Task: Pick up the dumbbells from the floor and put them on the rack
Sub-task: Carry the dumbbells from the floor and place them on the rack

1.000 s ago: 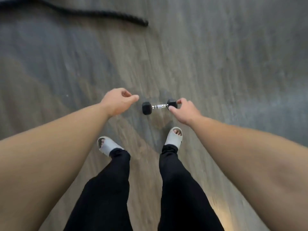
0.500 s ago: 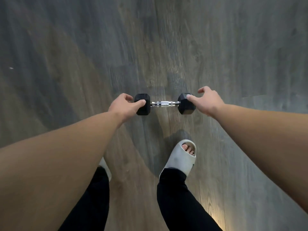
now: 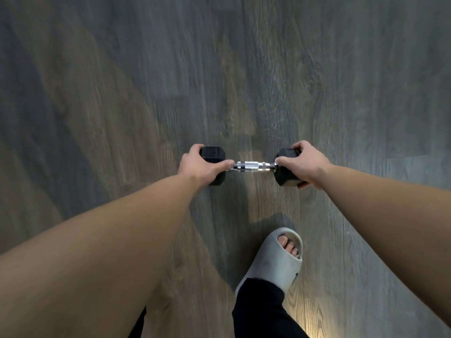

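Spanning the whole view, grey wood floor (image 3: 97,93), no rack in sight; one grey slipper (image 3: 275,259) planted near its lower edge. Dumbbell (image 3: 249,166) low over the boards, whether lifted or resting unclear: left hand (image 3: 202,165) fingers wrapped on one black head, right hand (image 3: 301,164) on the other. Pick-up just starting; carry and racking remain.

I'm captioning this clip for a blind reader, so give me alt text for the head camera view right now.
Seen from above, a person's left hand and right hand each grip one black hexagonal end of a small dumbbell with a chrome handle, held crosswise over a grey wood-grain floor. Below it, one foot in a pale grey slide sandal and a black trouser leg show.
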### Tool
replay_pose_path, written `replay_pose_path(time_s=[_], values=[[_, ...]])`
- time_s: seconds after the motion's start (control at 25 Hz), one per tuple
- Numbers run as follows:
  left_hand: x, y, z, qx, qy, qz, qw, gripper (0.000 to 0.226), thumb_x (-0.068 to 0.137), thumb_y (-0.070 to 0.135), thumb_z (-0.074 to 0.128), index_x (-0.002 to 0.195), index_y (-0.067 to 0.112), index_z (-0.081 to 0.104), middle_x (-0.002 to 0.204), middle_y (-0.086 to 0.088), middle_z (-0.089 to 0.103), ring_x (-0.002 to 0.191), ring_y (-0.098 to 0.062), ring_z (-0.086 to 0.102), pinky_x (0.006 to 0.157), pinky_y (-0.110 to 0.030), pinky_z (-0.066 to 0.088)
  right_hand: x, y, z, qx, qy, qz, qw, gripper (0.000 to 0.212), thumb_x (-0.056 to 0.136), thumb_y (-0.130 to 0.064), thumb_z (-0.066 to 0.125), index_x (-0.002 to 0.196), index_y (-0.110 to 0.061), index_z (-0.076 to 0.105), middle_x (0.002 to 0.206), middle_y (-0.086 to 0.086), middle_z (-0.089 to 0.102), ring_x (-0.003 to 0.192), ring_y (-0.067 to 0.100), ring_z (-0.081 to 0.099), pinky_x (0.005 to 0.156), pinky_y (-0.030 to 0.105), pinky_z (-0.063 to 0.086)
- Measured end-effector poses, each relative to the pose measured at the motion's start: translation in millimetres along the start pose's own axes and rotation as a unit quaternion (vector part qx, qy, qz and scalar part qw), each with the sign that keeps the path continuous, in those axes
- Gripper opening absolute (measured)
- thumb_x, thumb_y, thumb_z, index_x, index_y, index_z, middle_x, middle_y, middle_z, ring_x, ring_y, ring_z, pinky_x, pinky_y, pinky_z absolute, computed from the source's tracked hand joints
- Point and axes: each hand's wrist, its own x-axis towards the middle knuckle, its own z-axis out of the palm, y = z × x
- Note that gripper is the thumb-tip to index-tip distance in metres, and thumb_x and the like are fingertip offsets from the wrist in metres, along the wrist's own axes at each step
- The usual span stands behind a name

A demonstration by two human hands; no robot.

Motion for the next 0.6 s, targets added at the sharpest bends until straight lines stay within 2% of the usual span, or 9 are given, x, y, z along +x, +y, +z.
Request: replay_pose_path(time_s=[0.12, 0.2, 0.28, 0.36, 0.48, 0.6], values=[[1, 1, 4, 0.02, 0.014, 0.006, 1.0, 0.079, 0.062, 0.054, 0.093, 0.124, 0.027, 0.051, 0.122, -0.001, 0.053, 0.099, -0.021, 0.059, 0.063, -0.026, 0.05, 0, -1, -1, 0.013, 0.007, 0.008, 1.0, 0.059, 0.075, -0.041, 0.087, 0.123, -0.024, 0.057, 0.115, 0.006, 0.062, 0.094, 0.03, 0.069, 0.061, 0.053, 0.067], [-7, 5, 2, 0.04, 0.039, 0.027, 0.998, 0.075, 0.06, 0.054, 0.092, 0.117, 0.028, 0.051, 0.116, 0.0, 0.048, 0.095, -0.02, 0.058, 0.058, -0.021, 0.042, -9, 1, 2, 0.028, 0.027, 0.001, 0.999, 0.058, 0.07, -0.04, 0.088, 0.118, -0.026, 0.058, 0.106, -0.001, 0.06, 0.089, 0.025, 0.066, 0.058, 0.052, 0.067], [-25, 4, -13, 0.052, 0.064, 0.037, 0.996, 0.072, 0.057, 0.054, 0.09, 0.112, 0.029, 0.05, 0.113, 0.001, 0.045, 0.091, -0.019, 0.056, 0.06, -0.021, 0.04, -32, -3, 8, 0.054, 0.034, -0.003, 0.998, 0.057, 0.068, -0.039, 0.091, 0.114, -0.028, 0.058, 0.101, -0.009, 0.056, 0.086, 0.019, 0.061, 0.052, 0.046, 0.066], [-61, 3, -47, 0.06, 0.073, 0.045, 0.995, 0.07, 0.056, 0.053, 0.088, 0.108, 0.029, 0.05, 0.11, 0.001, 0.045, 0.089, -0.02, 0.057, 0.068, -0.025, 0.043, -71, -14, 13, 0.085, 0.023, -0.006, 0.996, 0.056, 0.068, -0.035, 0.093, 0.108, -0.028, 0.056, 0.102, -0.01, 0.056, 0.085, 0.017, 0.06, 0.047, 0.042, 0.064], [-137, 7, -115, 0.065, 0.077, 0.048, 0.994, 0.068, 0.059, 0.052, 0.085, 0.112, 0.029, 0.048, 0.111, 0.001, 0.044, 0.093, -0.021, 0.056, 0.08, -0.029, 0.045, -158, -50, 8, 0.109, 0.005, 0.009, 0.994, 0.06, 0.065, -0.034, 0.094, 0.108, -0.026, 0.053, 0.103, -0.005, 0.058, 0.087, 0.023, 0.064, 0.051, 0.049, 0.065], [-234, 7, -206, 0.034, 0.089, 0.031, 0.995, 0.07, 0.06, 0.051, 0.085, 0.115, 0.028, 0.048, 0.113, 0.002, 0.044, 0.097, -0.021, 0.058, 0.083, -0.032, 0.049, -267, -120, -8, 0.077, -0.025, -0.011, 0.997, 0.074, 0.052, -0.044, 0.09, 0.113, -0.025, 0.052, 0.111, 0.001, 0.058, 0.094, 0.028, 0.065, 0.051, 0.048, 0.065]])
